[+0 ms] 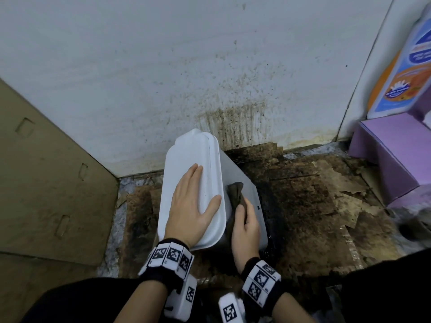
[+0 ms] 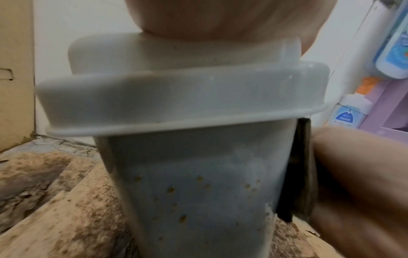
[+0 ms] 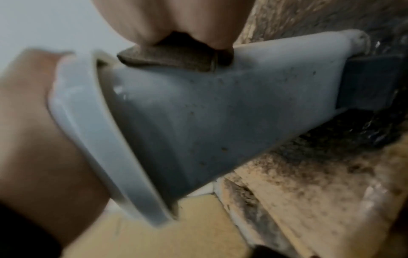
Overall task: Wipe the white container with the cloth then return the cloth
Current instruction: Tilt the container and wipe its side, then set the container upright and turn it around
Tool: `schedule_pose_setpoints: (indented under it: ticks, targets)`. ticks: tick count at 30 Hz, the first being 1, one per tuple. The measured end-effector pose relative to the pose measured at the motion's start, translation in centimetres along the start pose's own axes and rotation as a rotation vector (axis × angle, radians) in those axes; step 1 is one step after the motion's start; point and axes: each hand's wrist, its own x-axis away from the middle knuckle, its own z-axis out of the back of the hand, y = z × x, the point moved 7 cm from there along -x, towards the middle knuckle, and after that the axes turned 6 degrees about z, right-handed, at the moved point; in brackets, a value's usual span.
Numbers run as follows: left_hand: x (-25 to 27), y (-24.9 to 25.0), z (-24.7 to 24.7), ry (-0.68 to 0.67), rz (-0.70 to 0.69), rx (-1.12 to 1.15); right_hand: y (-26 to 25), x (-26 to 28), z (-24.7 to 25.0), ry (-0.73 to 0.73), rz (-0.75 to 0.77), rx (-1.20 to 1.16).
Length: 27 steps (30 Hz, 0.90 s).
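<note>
A tall white container (image 1: 242, 178) with a white lid (image 1: 186, 157) stands tilted on dirty cardboard near the wall. My left hand (image 1: 193, 206) lies flat on the lid, fingers straight. My right hand (image 1: 247, 227) grips a dark brown cloth (image 1: 236, 194) and holds it against the container's right side, just under the lid's rim. From the left wrist, the container's near wall (image 2: 194, 174) carries brown specks, and the cloth (image 2: 300, 165) is at its right edge. In the right wrist view, fingers (image 3: 154, 21) curl over the cloth (image 3: 176, 59) on the container (image 3: 220, 113).
A large cardboard box (image 1: 46, 183) fills the left. Behind the container rises a white wall (image 1: 233, 120) with brown stains. Stained, torn cardboard (image 1: 314, 194) covers the floor. A purple box (image 1: 396, 155) and a bottle with a blue and orange label (image 1: 401, 73) stand at the right.
</note>
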Motion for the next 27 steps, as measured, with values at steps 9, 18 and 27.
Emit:
schedule_pose_setpoints:
  ticks: [9, 18, 27]
  targets:
    - [-0.1, 5.6, -3.7, -0.064, -0.015, -0.045, -7.7, -3.9, 2.7, -0.083, -0.039, -0.298]
    - [-0.3, 11.5, -8.1, -0.086, -0.041, -0.100, -8.2, -4.7, 7.9, -0.069, 0.093, 0.041]
    - [0.5, 5.5, -2.2, 0.160, 0.165, 0.368, -9.0, -3.5, 7.9, -0.109, 0.165, 0.175]
